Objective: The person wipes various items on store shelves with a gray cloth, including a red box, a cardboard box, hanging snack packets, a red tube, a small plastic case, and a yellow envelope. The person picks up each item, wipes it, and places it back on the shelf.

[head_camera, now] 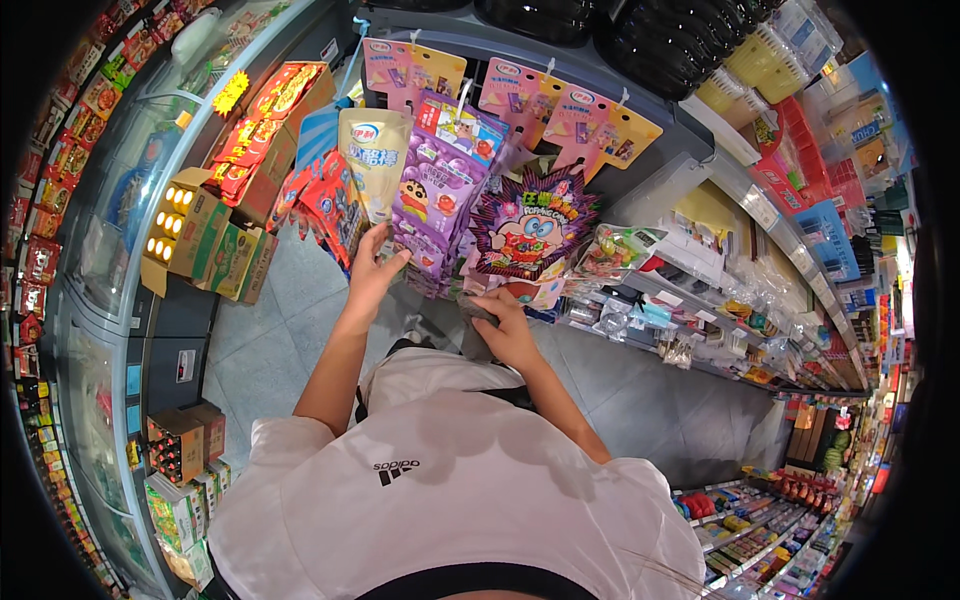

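Observation:
My left hand (373,268) is raised at the lower tip of a cream-coloured cheese stick packet (375,165); whether the fingers grip it or only touch it is hard to tell. Right beside it hang purple candy bags (436,187) with a cartoon figure. In my right hand (504,324) is a bunched dark grey cloth (478,311), just below a spiky-edged popping candy packet (536,225). Red and blue packets (330,206) hang to the left of the cream one. Pink and yellow header cards (517,94) hang above on hooks.
Open cartons of bottles (184,225) and red packets (259,120) stand by a glass-topped freezer (94,262) on the left. Shelves with price strips (795,255) curve along the right. Black rounded containers (532,19) stand on top. Grey floor tiles (262,330) show below.

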Tool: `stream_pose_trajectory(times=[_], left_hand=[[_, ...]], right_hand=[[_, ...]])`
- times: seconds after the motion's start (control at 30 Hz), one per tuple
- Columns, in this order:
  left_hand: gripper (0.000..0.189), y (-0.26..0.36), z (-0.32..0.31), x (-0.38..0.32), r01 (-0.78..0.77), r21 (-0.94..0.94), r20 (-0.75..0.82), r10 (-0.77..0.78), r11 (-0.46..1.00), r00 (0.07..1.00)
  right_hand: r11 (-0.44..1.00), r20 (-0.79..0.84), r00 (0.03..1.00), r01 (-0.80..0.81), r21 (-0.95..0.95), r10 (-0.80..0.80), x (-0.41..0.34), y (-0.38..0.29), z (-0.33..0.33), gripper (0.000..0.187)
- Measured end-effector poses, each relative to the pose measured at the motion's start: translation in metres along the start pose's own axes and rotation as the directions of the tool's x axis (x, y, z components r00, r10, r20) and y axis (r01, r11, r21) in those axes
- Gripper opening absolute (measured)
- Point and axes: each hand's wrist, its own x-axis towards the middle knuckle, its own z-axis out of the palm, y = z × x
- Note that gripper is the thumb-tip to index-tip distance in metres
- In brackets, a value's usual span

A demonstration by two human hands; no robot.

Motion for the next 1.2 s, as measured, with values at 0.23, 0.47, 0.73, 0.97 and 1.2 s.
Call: stream_pose_trajectory(times=[0.23,0.47,0.73,0.97,1.2], left_hand=[[0.057,-0.028,0.003,0.004,0.083,-0.047,0.101,-0.078,0.995,0.992],[0.054,-0.032,0.025,-0.012,0.131,-0.222,0.180,-0.091,0.966,0.979],[0.046,-0.030,0.025,-0.001,0.174,-0.216,0.293,-0.107,0.961,0.950],[0.019,-0.040,0.019,-0.027,0.178,-0.244,0.245,-0.118,0.953,0.962],[0.020,-0.020,0.028,-0.045,0.179,-0.228,0.235,-0.124,0.957,0.964]], right_hand=[[1.000,-0.045,0.999,0.003,-0.030,-0.004,-0.004,0.001,-0.002,0.036],[0.999,-0.109,0.994,-0.026,-0.026,0.023,-0.007,0.005,-0.006,0.036],[0.999,-0.112,0.993,-0.026,-0.035,0.022,-0.008,0.004,-0.009,0.035],[0.999,-0.111,0.993,-0.028,-0.031,0.025,-0.009,0.007,-0.009,0.036],[0.998,-0.084,0.996,-0.033,0.045,0.036,-0.009,0.018,-0.010,0.033]])
